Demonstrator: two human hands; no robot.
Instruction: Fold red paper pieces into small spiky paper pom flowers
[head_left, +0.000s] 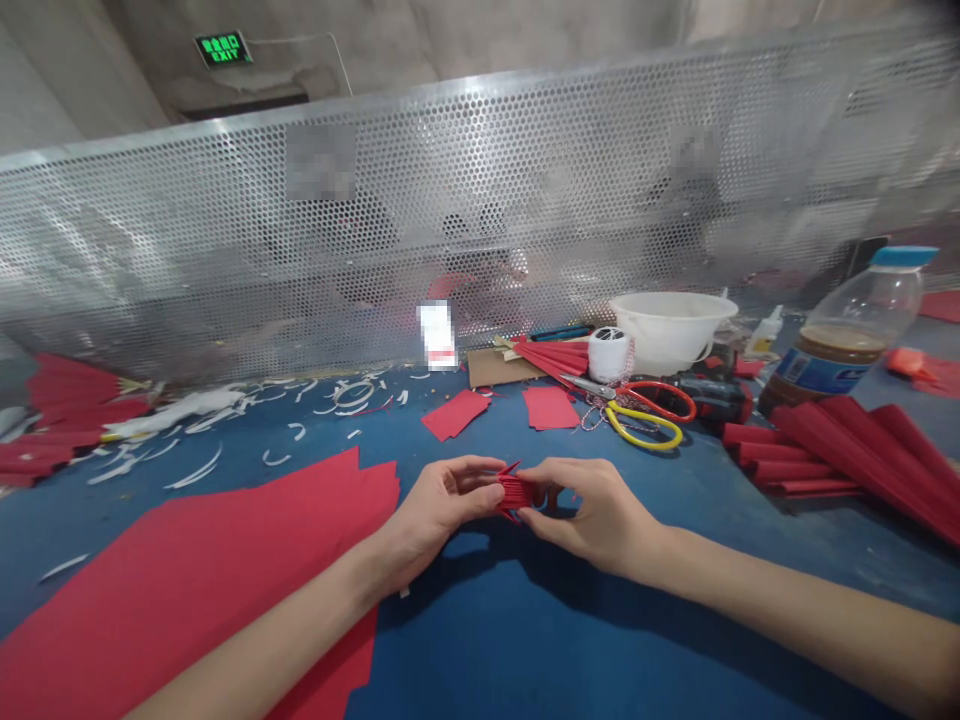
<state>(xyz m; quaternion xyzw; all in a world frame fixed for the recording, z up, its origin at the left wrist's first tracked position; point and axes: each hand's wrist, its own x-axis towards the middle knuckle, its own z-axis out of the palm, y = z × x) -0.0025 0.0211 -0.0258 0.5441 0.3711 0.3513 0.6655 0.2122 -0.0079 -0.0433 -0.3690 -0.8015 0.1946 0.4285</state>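
Note:
A small pleated bundle of red paper (517,491) sits between my hands over the blue table. My left hand (439,507) pinches its left end, and my right hand (592,510) pinches its right end. Fingers hide part of the bundle. A large stack of red paper sheets (202,560) lies under and beyond my left forearm. Two cut red paper pieces (454,414) (551,407) lie ahead of my hands. Yellow-and-red-handled scissors (643,412) rest farther ahead, to the right.
Several finished red pleated fans (840,450) lie at right, more (67,415) at left among white paper scraps (195,410). A white bowl (670,330), string spool (608,354), cordless drill (712,397), plastic bottle (847,335) and cardboard (499,366) stand along a perforated metal screen (420,210).

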